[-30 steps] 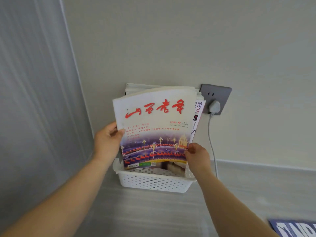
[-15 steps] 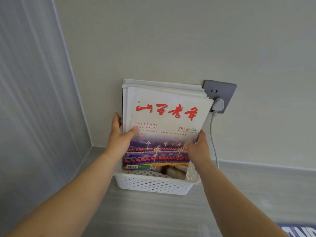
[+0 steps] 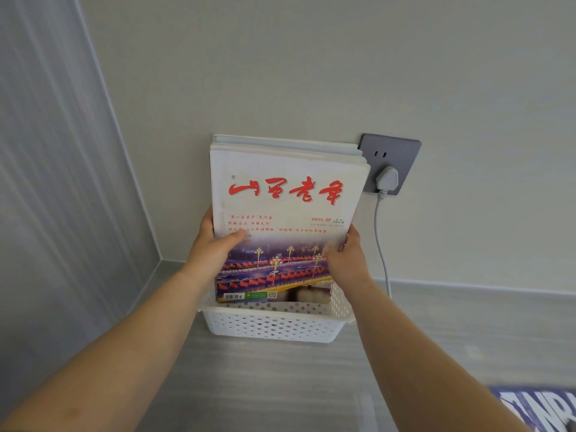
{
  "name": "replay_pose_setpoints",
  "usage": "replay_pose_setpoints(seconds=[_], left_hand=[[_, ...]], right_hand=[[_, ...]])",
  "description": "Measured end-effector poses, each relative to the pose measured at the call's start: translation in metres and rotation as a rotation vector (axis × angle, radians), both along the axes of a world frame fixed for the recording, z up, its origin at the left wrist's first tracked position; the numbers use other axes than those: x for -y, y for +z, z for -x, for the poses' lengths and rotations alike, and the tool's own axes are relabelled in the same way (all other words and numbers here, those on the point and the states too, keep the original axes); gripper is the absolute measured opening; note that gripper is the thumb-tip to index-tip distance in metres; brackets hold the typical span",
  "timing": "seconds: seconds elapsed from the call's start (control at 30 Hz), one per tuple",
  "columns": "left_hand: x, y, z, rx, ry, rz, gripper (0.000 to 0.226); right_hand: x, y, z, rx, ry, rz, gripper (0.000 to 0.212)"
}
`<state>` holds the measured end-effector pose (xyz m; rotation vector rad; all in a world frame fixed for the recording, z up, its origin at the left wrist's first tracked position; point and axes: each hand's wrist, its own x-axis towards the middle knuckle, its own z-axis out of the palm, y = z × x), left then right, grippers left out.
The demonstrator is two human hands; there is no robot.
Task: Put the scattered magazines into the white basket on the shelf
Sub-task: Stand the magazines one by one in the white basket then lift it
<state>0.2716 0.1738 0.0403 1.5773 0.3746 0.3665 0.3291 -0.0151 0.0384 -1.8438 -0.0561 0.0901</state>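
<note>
A white perforated basket (image 3: pixel 274 325) stands on the grey shelf against the wall. Several magazines stand upright in it, leaning on the wall. The front one is a white magazine (image 3: pixel 290 210) with red characters and a night street photo. My left hand (image 3: pixel 212 254) grips its left edge, thumb across the cover. My right hand (image 3: pixel 346 260) holds its right edge. The magazine's lower edge sits inside the basket, behind the front wall.
A grey wall socket (image 3: pixel 396 154) with a white plug (image 3: pixel 386 179) and its cable (image 3: pixel 381 244) is just right of the magazines. A blue magazine (image 3: pixel 542 406) lies on the shelf at the lower right. A side wall closes the left.
The front magazine has been pushed back and straightened against the stack, hiding the one that stuck out at the right. Both hands have stayed on its edges.
</note>
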Motion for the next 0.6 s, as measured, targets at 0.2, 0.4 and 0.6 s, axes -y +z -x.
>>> replay_pose_setpoints(seconds=[0.2,0.4,0.6], left_hand=[[0.032,-0.005,0.048,0.065,0.130,-0.158,0.048],[0.118,-0.015,0.113,0.083,-0.053,-0.292,0.025],[0.198,-0.041,0.167,-0.056,-0.360,-0.265,0.030]], right_hand=[[0.048,-0.008,0.044,-0.017,-0.140,0.261,0.056],[0.137,-0.027,0.128,0.063,-0.202,0.451,0.043],[0.259,-0.059,0.195,-0.062,-0.315,0.714,0.034]])
